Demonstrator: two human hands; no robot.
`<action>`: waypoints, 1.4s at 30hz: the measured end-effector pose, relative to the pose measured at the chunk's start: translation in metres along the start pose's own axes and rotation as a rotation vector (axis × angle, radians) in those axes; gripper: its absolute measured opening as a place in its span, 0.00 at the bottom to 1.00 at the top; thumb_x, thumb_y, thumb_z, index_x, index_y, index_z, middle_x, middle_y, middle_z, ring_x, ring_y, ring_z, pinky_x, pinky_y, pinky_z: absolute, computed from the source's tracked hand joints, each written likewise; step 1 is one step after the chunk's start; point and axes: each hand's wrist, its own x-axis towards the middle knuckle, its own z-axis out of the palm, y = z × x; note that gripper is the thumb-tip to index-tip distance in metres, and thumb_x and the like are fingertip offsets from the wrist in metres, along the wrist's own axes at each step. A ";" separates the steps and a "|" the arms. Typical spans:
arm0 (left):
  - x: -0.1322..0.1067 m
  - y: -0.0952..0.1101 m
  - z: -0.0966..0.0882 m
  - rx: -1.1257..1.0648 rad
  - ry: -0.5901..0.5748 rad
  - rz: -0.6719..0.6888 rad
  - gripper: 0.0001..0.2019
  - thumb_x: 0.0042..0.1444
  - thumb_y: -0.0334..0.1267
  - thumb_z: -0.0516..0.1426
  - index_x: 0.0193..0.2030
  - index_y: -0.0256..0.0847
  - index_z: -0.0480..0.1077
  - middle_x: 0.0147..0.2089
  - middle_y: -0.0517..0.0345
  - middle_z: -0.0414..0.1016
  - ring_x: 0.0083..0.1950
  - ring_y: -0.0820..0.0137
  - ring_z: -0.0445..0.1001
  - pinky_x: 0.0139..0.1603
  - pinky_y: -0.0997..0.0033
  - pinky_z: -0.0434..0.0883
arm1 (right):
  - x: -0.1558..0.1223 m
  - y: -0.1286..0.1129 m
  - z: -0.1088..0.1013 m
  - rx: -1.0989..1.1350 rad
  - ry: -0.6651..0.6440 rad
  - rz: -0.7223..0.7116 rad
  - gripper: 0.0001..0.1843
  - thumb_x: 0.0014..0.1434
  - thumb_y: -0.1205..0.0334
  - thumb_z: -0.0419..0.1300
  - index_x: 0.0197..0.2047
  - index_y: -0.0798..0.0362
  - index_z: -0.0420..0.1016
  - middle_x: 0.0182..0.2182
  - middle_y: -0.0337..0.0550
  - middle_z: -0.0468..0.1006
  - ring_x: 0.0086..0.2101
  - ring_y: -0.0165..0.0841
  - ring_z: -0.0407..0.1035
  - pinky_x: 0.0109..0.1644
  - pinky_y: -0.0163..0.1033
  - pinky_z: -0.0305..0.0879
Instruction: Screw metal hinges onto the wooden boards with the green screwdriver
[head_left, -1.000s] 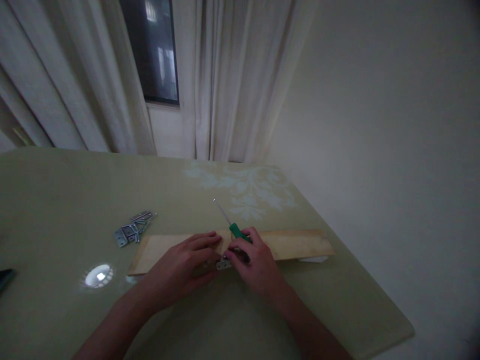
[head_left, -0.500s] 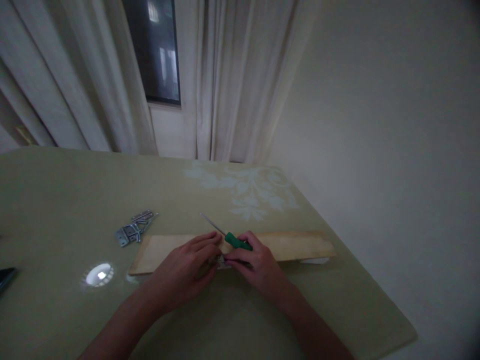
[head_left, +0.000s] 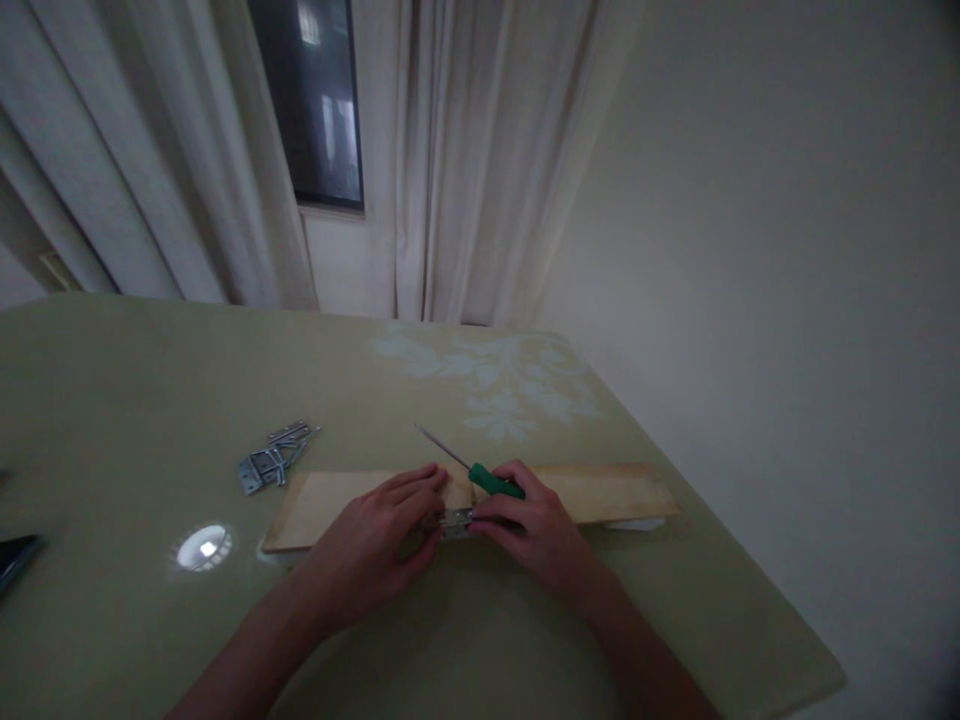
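Observation:
A long pale wooden board (head_left: 600,492) lies flat on the green table (head_left: 135,380). A small metal hinge (head_left: 454,524) sits at the board's near edge, between my two hands. My left hand (head_left: 375,545) rests on the board with its fingertips pressed against the hinge. My right hand (head_left: 536,530) is closed around a green-handled screwdriver (head_left: 491,482), and its fingertips also touch the hinge. The screwdriver's thin shaft points away to the upper left, clear of the board.
Several loose metal hinges (head_left: 271,460) lie in a pile on the table to the left of the board. A dark flat object (head_left: 16,556) shows at the left edge. A lamp's bright reflection (head_left: 204,548) sits near the board's left end. Curtains and a wall stand behind.
The screwdriver in my right hand has tipped lower, its shaft swinging leftward. Both hands have stayed at the hinge, and the view has shifted slightly.

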 end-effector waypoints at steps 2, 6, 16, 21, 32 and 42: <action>0.000 0.001 0.000 -0.010 -0.005 -0.004 0.10 0.69 0.32 0.57 0.52 0.43 0.77 0.74 0.44 0.78 0.77 0.51 0.75 0.72 0.45 0.80 | 0.000 0.000 0.000 0.002 -0.001 -0.011 0.05 0.69 0.57 0.74 0.47 0.44 0.92 0.54 0.48 0.79 0.51 0.40 0.82 0.54 0.43 0.81; -0.002 -0.001 0.001 -0.044 0.006 -0.023 0.12 0.65 0.30 0.60 0.53 0.45 0.77 0.75 0.46 0.78 0.78 0.52 0.74 0.74 0.46 0.79 | 0.000 0.000 0.001 0.017 -0.004 -0.023 0.06 0.71 0.56 0.73 0.47 0.44 0.92 0.54 0.49 0.79 0.50 0.40 0.82 0.54 0.43 0.81; 0.000 0.002 -0.006 -0.024 0.019 -0.039 0.18 0.64 0.35 0.62 0.60 0.43 0.76 0.74 0.44 0.79 0.77 0.51 0.74 0.75 0.47 0.77 | 0.002 0.000 0.002 0.160 0.085 0.014 0.08 0.70 0.51 0.74 0.47 0.45 0.92 0.50 0.48 0.80 0.46 0.38 0.81 0.46 0.39 0.78; -0.008 -0.044 -0.054 0.065 0.292 -0.416 0.21 0.73 0.55 0.53 0.55 0.44 0.80 0.57 0.46 0.88 0.55 0.55 0.86 0.58 0.54 0.82 | 0.008 0.003 -0.001 0.261 0.187 0.020 0.15 0.70 0.47 0.71 0.54 0.46 0.87 0.43 0.44 0.80 0.33 0.33 0.75 0.38 0.38 0.75; -0.055 -0.145 -0.089 0.246 -0.014 -0.868 0.14 0.58 0.48 0.60 0.40 0.45 0.83 0.43 0.48 0.90 0.46 0.52 0.88 0.45 0.61 0.76 | 0.010 -0.004 0.002 0.286 0.217 0.056 0.14 0.67 0.55 0.71 0.54 0.47 0.82 0.42 0.43 0.83 0.37 0.36 0.76 0.45 0.40 0.74; -0.041 -0.158 -0.084 0.273 -0.118 -0.978 0.15 0.53 0.43 0.61 0.43 0.45 0.87 0.48 0.42 0.90 0.53 0.43 0.87 0.49 0.56 0.77 | 0.011 0.002 0.005 0.277 0.253 0.044 0.15 0.68 0.55 0.71 0.56 0.47 0.80 0.42 0.42 0.83 0.30 0.31 0.72 0.36 0.36 0.72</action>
